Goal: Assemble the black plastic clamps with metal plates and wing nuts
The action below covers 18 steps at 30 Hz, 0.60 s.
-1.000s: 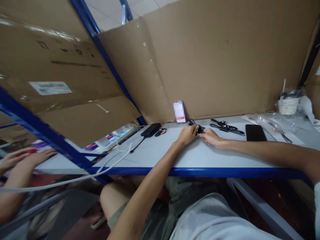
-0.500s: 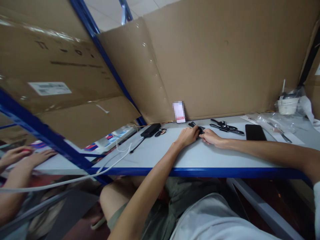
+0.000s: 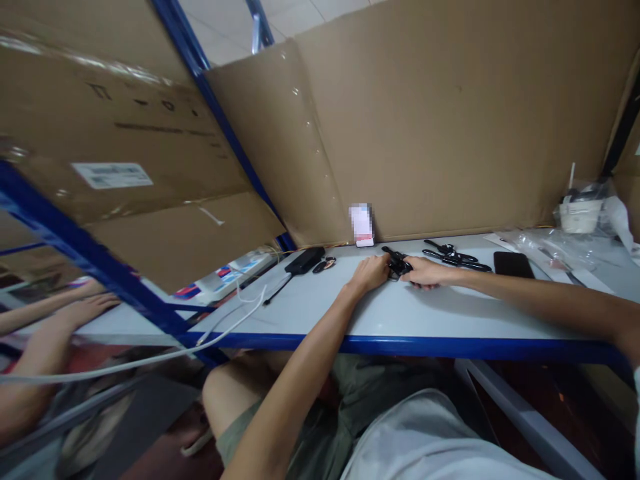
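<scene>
My left hand (image 3: 373, 272) and my right hand (image 3: 426, 272) meet over the tabletop around a small black strap-like item (image 3: 399, 264), which looks like a wristwatch. The fingers of my left hand are closed at its left side. From the right, my right hand pinches its other side, so part of the item is covered. Beside my right hand lie two more black strap-like items, a farther one (image 3: 447, 249) and a nearer one (image 3: 460, 261), close together.
A phone with a lit screen (image 3: 362, 225) leans on the cardboard wall (image 3: 450, 133). A black adapter (image 3: 306, 260), dark phone (image 3: 513, 264), plastic bags (image 3: 555, 247) and a wrapped cup (image 3: 580, 213) stand around. A white cable (image 3: 150, 375) crosses left; a co-worker's hand (image 3: 90, 308) is beyond the post.
My right hand has shifted slightly right and opened a gap from my left hand, so more of the black item shows between them. The view has shifted a little.
</scene>
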{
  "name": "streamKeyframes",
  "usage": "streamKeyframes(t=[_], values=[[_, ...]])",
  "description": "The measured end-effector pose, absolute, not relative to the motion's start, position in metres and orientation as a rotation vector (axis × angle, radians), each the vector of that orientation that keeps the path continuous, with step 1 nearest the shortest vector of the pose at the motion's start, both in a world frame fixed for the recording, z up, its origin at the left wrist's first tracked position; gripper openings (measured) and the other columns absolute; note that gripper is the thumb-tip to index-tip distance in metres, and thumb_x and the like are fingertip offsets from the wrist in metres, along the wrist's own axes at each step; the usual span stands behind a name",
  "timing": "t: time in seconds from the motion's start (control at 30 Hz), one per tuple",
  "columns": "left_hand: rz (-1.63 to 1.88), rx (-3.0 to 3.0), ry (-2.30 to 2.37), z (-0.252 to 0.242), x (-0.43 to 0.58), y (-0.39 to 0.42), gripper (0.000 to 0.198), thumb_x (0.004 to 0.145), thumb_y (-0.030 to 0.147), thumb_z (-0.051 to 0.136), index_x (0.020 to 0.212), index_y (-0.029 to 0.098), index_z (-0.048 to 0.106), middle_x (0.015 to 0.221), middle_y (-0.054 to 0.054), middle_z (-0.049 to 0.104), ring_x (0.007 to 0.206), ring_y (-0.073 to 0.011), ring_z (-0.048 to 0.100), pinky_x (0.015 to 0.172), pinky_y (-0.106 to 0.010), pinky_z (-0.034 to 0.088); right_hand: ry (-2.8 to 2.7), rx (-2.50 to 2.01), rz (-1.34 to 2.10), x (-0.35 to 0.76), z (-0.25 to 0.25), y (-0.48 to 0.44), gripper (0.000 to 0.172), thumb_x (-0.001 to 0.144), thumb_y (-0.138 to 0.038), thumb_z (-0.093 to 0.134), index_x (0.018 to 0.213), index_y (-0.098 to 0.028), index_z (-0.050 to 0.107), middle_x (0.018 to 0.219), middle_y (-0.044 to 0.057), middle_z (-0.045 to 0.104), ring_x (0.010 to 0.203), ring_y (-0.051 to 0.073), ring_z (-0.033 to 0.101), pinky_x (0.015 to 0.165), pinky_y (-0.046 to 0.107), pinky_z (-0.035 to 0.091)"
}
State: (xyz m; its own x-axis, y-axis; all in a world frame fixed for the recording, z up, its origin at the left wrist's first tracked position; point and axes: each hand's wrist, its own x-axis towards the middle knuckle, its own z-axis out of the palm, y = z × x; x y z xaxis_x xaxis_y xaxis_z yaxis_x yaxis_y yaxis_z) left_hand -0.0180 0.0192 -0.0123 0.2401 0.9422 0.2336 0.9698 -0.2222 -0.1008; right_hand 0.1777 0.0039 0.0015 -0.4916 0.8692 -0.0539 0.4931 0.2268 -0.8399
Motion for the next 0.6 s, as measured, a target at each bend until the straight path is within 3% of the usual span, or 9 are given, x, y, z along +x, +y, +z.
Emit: streamKeyframes(t=[0.17, 0.3, 0.47, 0.6], values=[[-0.147, -2.253, -1.813, -0.012, -0.016, 0.018, 0.035, 0.096, 0.023, 0.043, 0.125, 0.02, 0.061, 0.104, -0.015, 0.074, 0.098, -0.0296, 0.07, 0.083, -0.036, 0.049, -2.548, -1.272, 0.617, 0.204, 0.033, 0.019, 0.01, 0.077, -0.021, 0.076, 0.079, -0.017, 0.068, 0.042, -0.004, 0.05, 0.038, 0.012, 0.051, 0.045, 0.022, 0.033], [-0.123, -2.188, -1.839, -0.013, -0.017, 0.02, 0.033, 0.097, 0.025, 0.042, 0.122, 0.017, 0.063, 0.106, -0.02, 0.074, 0.098, -0.0333, 0.071, 0.083, -0.04, 0.05, -2.521, -1.54, 0.13, 0.227, 0.048, 0.027, 0.011, 0.074, -0.01, 0.073, 0.068, -0.015, 0.066, 0.058, 0.008, 0.061, 0.069, 0.023, 0.067, 0.06, 0.028, 0.044], [-0.124, -2.148, -1.879, -0.014, -0.02, 0.022, 0.031, 0.098, 0.028, 0.044, 0.116, 0.014, 0.065, 0.107, -0.021, 0.073, 0.1, -0.0336, 0.071, 0.083, -0.04, 0.05, -2.617, -1.908, 0.227, 0.246, 0.043, 0.021, 0.008, 0.074, -0.004, 0.067, 0.073, -0.012, 0.068, 0.068, 0.016, 0.067, 0.064, 0.028, 0.068, 0.059, 0.034, 0.047], [-0.13, -2.153, -1.892, -0.014, -0.02, 0.023, 0.032, 0.099, 0.029, 0.041, 0.116, 0.016, 0.065, 0.106, -0.02, 0.074, 0.099, -0.0321, 0.071, 0.083, -0.038, 0.05, -2.665, -1.804, -0.149, 0.253, 0.033, 0.011, 0.02, 0.081, -0.006, 0.059, 0.094, -0.009, 0.073, 0.095, 0.024, 0.074, 0.091, 0.034, 0.072, 0.072, 0.038, 0.05]])
